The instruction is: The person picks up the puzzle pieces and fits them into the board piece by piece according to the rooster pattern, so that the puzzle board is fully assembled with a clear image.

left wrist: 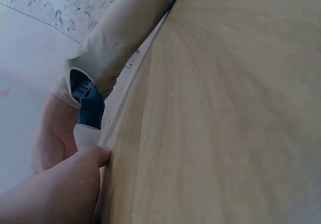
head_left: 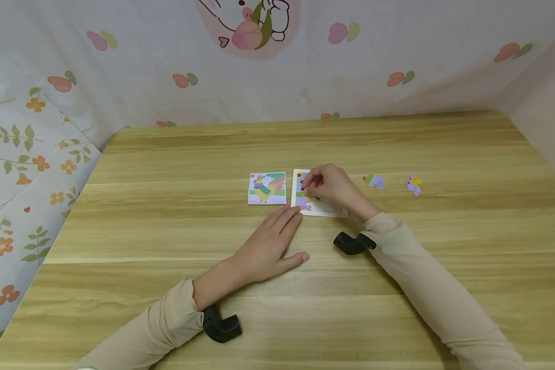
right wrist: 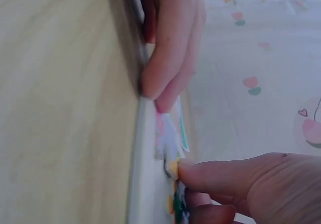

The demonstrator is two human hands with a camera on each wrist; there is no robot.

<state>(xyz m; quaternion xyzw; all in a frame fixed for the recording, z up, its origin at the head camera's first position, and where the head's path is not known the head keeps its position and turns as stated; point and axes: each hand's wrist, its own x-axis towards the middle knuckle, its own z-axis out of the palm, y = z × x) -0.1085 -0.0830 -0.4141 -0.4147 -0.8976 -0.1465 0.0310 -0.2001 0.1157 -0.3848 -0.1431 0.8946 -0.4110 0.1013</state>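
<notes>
A white puzzle tray (head_left: 324, 213) lies flat on the table, with some coloured pieces fitted along its left side. My right hand (head_left: 330, 185) is over the tray, its thumb and fingers pinching a small colourful puzzle piece (right wrist: 179, 204) close against the tray floor. The fingers hide most of that piece in the head view. My left hand (head_left: 268, 252) lies palm down on the table with fingers extended, fingertips at the tray's near left corner. In the right wrist view, the left fingers (right wrist: 168, 68) press at the tray's edge.
Left of the tray lies a square picture card (head_left: 266, 188) showing a colourful bird. To the right are a loose green and lilac puzzle piece (head_left: 374, 181) and a small cluster of pieces (head_left: 414, 184). A patterned curtain (head_left: 259, 97) hangs behind the wooden table (head_left: 166, 231).
</notes>
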